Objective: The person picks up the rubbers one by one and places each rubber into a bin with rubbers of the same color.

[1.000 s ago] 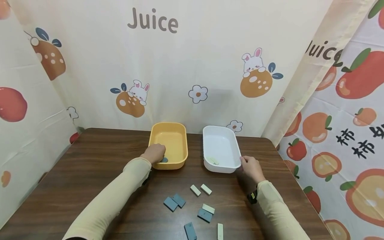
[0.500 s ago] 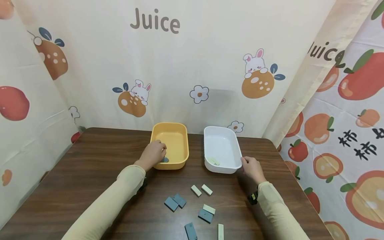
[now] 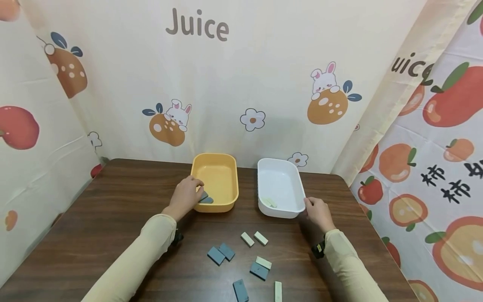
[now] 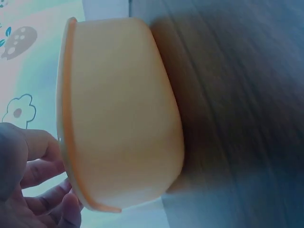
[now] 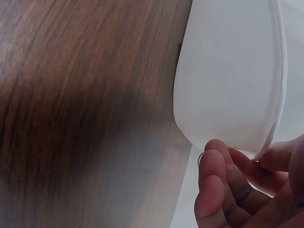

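Note:
My left hand (image 3: 185, 194) is over the left rim of a yellow plastic bin (image 3: 220, 206), its fingers loosely bent and holding nothing visible. Two blue-grey blocks (image 3: 206, 200) lie in the bin beneath the fingertips, partly hidden by the hand. In the left wrist view, the fingers (image 4: 40, 172) are right at the bin's rim. At the front right corner of a white bin (image 3: 281, 213), my right hand (image 3: 318, 212) pinches the rim; the right wrist view shows the thumb and fingers (image 5: 212, 164) at that corner. Pale green blocks (image 3: 269, 203) lie in the white bin's near left corner.
Several blue-grey blocks (image 3: 216, 256) and several narrower pale green blocks (image 3: 261, 238) are scattered on the brown wooden table (image 3: 124, 201) in front of the bins. One pale block (image 3: 263, 263) touches a blue-grey block (image 3: 259, 271). A printed curtain (image 3: 234, 75) hangs behind the table.
My left hand has lifted slightly and drawn back left toward the yellow bin's rim, uncovering a second blue-grey block inside. The right hand keeps its hold on the white bin.

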A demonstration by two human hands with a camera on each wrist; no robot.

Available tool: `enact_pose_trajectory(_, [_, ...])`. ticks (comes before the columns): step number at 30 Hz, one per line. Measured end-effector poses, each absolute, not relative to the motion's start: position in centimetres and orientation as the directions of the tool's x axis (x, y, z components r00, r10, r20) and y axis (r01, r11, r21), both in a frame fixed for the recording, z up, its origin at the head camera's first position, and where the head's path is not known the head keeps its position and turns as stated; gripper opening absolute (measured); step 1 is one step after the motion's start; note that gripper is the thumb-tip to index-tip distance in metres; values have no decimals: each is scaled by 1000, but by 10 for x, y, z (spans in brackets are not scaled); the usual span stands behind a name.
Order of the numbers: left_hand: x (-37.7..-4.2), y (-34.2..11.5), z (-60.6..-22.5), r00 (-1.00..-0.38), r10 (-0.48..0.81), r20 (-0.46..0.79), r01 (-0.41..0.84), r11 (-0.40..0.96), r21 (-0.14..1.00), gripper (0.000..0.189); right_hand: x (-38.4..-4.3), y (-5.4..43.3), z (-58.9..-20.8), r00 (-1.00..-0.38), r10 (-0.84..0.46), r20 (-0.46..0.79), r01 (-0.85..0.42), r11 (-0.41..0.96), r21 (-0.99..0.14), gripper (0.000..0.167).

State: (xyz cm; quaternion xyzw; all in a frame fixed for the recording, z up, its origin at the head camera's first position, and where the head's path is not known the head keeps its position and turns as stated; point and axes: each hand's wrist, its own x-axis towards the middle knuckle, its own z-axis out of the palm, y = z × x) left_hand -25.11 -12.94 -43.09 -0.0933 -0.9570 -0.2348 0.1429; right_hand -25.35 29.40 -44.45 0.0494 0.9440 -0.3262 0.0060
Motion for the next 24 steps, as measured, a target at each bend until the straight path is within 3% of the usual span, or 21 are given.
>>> enact_pose_trajectory(15, [-237, -148, -435, -903, 57, 425, 222, 910, 350, 25, -255, 294, -441, -994, 99, -47, 106, 780, -617, 39])
enact_pose_trajectory(24, [-232, -155, -441, -934, 19, 357, 154, 922, 354, 29, -254, 294, -443, -994, 97, -44, 104, 776, -622, 39])
